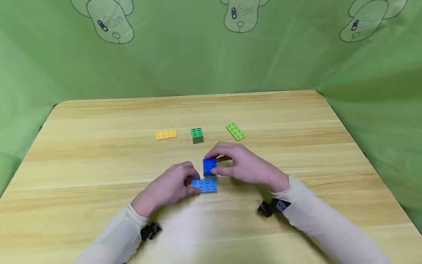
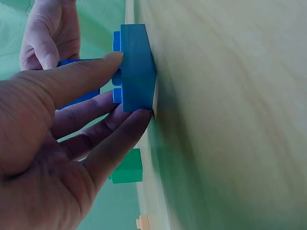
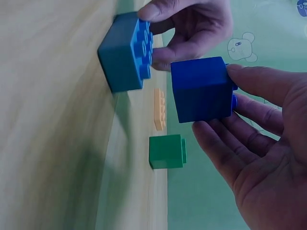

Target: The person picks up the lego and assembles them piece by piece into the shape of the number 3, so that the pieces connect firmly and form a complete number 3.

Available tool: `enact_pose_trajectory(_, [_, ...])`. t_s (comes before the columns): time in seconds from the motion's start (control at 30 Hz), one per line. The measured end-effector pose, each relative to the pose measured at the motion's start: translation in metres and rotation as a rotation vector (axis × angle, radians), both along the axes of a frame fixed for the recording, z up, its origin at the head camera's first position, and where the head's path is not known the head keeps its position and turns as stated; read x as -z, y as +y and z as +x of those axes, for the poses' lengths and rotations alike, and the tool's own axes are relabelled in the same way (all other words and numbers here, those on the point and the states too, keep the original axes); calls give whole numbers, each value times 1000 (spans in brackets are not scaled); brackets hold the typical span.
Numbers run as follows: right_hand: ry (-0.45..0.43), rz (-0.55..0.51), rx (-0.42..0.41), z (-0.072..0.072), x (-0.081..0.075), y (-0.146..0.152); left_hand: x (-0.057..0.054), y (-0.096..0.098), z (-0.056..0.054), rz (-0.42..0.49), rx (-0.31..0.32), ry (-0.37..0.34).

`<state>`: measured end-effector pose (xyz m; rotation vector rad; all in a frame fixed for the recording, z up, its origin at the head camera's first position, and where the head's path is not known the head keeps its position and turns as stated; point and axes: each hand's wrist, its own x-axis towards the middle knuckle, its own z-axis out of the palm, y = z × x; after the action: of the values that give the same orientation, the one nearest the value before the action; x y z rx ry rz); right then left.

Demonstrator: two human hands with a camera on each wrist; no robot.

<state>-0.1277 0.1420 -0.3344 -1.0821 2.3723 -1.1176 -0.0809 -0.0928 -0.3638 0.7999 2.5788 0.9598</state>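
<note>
My left hand (image 1: 169,185) pinches the left end of a lighter blue block (image 1: 209,186) with two rows of studs, thumb on the near side and fingers on the far side. The left wrist view shows this block (image 2: 136,72) low at the tabletop, studs up. Just beyond it, my right hand (image 1: 245,163) holds a dark blue square block (image 1: 209,168) between thumb and fingers. In the right wrist view the dark blue block (image 3: 201,91) is raised off the table, higher than the lighter one, its studs facing up toward the palm.
Farther back on the wooden table (image 1: 99,154) lie a flat yellow-orange block (image 1: 166,134), a taller green square block (image 1: 197,136) and a flat lime block (image 1: 235,131) set at an angle. Green cloth (image 1: 184,66) hangs behind the table's back edge and along both sides.
</note>
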Motion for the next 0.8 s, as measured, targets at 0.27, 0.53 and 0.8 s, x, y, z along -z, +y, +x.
enact_pose_trajectory(0.27, [-6,-18,-40,10,-2,0,2,-1,0,8,16,35])
enact_pose_trajectory(0.53, [-20,-20,-52,15,-1,-1,2,-2,0,-2,7,26])
enact_pose_trajectory(0.8, [-5,-27,-67,19,1,1,1,-1,0,-6,-14,1])
